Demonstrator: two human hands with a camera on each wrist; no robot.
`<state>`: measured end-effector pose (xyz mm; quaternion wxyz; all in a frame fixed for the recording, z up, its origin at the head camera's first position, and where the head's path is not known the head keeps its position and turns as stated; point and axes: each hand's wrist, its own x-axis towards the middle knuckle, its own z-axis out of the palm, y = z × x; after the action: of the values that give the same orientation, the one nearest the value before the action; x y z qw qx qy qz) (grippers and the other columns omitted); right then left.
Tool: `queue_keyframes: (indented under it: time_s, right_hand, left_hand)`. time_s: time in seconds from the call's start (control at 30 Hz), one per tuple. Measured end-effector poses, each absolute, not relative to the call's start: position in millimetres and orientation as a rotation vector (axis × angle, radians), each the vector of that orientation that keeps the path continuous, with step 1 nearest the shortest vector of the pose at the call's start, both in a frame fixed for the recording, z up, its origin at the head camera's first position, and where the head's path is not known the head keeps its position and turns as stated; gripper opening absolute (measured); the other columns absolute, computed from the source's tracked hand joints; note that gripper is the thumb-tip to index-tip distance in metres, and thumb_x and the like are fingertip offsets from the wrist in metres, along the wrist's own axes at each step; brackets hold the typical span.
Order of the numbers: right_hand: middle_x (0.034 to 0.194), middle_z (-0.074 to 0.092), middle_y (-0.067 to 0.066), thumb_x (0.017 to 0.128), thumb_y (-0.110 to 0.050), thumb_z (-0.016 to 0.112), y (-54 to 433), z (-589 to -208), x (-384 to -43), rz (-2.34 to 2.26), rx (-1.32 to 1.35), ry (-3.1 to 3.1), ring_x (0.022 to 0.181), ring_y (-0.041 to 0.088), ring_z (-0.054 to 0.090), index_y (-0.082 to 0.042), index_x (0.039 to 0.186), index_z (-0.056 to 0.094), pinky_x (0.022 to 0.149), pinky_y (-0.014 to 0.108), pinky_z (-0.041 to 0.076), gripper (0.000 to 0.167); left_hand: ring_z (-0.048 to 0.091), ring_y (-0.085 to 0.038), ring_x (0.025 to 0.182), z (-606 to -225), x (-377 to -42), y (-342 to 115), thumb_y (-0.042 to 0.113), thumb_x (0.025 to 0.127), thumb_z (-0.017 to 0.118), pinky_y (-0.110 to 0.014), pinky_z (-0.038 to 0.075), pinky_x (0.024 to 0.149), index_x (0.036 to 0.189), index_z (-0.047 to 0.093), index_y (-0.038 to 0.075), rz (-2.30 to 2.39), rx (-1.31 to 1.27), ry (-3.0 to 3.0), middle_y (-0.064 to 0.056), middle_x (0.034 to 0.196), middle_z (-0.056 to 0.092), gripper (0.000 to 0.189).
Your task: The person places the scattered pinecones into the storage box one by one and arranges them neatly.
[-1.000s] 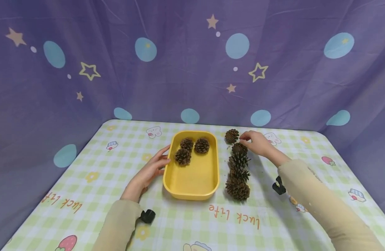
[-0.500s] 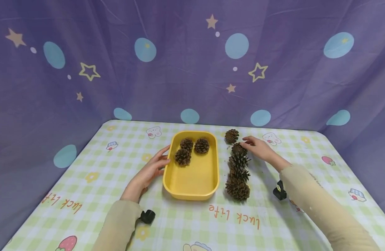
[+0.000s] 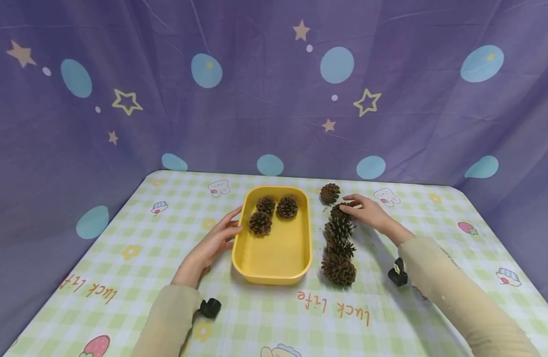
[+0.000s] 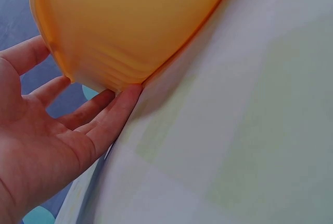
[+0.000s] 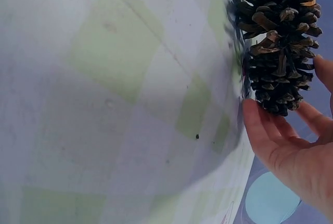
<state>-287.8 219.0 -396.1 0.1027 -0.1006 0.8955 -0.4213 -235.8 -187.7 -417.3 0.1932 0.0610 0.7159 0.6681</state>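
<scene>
A yellow plastic box (image 3: 274,278) sits mid-table with 3 pine cones (image 3: 260,223) at its far end. My left hand (image 3: 214,243) rests its extended fingers against the box's left wall. To the right of the box stands a front-to-back row of pine cones (image 3: 338,267). My right hand (image 3: 369,213) holds the farthest cone (image 5: 281,86) of that row, thumb on one side and fingers round its end. One separate pine cone (image 3: 330,193) lies just beyond, to the left of the right fingertips.
The table (image 3: 135,292) wears a green-and-white checked cloth with printed figures and lettering. Behind it hangs a purple curtain (image 3: 265,99) with stars and blue ovals. Small dark crumbs (image 5: 197,136) dot the cloth near the row.
My right hand has come slightly nearer, and its thumb has moved onto the row's farthest cone. The row's far part has shifted slightly. The left hand and the box have stayed put.
</scene>
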Motion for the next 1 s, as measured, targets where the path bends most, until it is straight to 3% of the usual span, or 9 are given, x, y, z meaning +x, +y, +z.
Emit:
queue_keyframes:
  time_s: [0.37,1.0]
  right_hand:
    - [0.132,0.045,0.021,0.082,-0.039,0.064,219.7,-391.6,-289.1,-1.125,-0.353,2.791,0.112,0.037,0.052,-0.002,0.128,0.050,0.083,0.043,0.050,0.061]
    - [0.127,0.049,0.018,0.076,-0.032,0.073,220.2,-378.0,-289.4,-1.122,-0.364,2.872,0.114,0.037,0.049,-0.007,0.125,0.049,0.093,0.048,0.043,0.061]
  left_hand:
    - [0.043,-0.032,0.121,-415.9,-234.7,-187.3,0.029,0.094,0.049,-0.044,0.042,0.095,0.144,0.020,0.035,1.872,0.173,2.007,-0.015,0.138,0.034,0.058]
    - [0.041,-0.034,0.124,-415.3,-234.3,-185.8,0.028,0.094,0.048,-0.046,0.041,0.097,0.144,0.020,0.035,1.871,0.148,2.014,-0.015,0.137,0.034,0.057]
